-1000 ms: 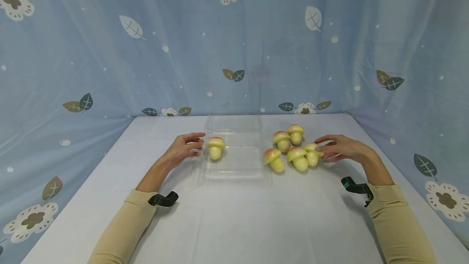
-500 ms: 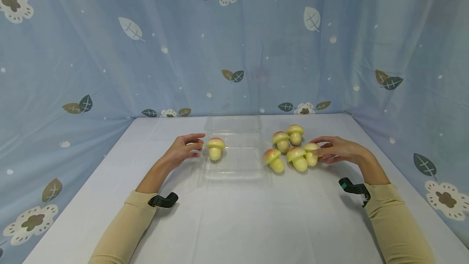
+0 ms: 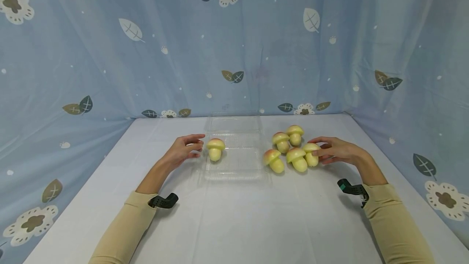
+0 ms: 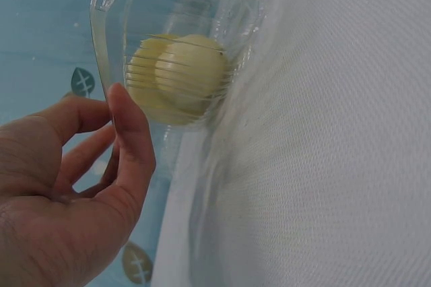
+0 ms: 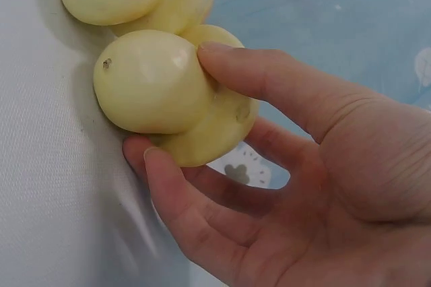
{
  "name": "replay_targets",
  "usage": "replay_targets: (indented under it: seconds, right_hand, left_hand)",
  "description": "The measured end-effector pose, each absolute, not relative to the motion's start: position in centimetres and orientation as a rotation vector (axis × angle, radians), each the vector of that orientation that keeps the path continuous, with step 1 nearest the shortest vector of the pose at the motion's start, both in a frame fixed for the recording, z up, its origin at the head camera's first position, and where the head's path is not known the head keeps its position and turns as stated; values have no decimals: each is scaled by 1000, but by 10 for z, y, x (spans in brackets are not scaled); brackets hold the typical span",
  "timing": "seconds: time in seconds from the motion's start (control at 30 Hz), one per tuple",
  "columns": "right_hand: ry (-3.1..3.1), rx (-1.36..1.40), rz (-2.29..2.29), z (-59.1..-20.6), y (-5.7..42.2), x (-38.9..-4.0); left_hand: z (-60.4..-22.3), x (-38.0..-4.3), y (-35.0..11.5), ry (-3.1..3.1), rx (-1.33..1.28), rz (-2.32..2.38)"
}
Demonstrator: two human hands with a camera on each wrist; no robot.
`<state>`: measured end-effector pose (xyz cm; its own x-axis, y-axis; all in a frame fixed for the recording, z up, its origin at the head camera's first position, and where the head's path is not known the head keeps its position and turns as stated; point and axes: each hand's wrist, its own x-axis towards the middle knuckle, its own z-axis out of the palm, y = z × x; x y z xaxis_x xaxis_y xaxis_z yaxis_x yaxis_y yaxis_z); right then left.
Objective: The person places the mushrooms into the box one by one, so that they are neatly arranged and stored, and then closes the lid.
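A clear plastic box (image 3: 236,162) lies with its lid (image 3: 234,124) folded back behind it. One yellow toy mushroom (image 3: 215,150) with a reddish cap stands in the box's left part. At the box's left side my left hand (image 3: 183,150) pinches the rim between thumb and fingers, seen closely in the left wrist view. On the right, my right hand (image 3: 338,150) grips the rightmost toy mushroom (image 3: 311,156) of a group. In the right wrist view its thumb (image 5: 242,68) lies on the cap and the fingers curl under the other side.
Beside the gripped one sits another mushroom (image 3: 297,160), close against it. More mushrooms stand to its left and behind, including one (image 3: 274,161) near the box's right edge. A white cloth covers the table (image 3: 256,223), and a blue patterned curtain (image 3: 234,44) hangs around it.
My right hand has moved slightly left, and its fingers have come around the rightmost mushroom. My left hand has stayed at the box's rim.
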<state>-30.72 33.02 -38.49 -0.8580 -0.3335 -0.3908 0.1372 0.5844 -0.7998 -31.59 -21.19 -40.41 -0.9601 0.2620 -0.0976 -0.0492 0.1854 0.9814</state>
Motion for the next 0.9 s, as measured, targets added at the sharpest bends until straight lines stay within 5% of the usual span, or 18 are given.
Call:
replay_targets:
  seconds: [0.9]
  right_hand:
    - [2287, -187, -1273, -385, 337, -307]
  left_hand:
    - [-404, -315, -211, 2213, 189, 1868]
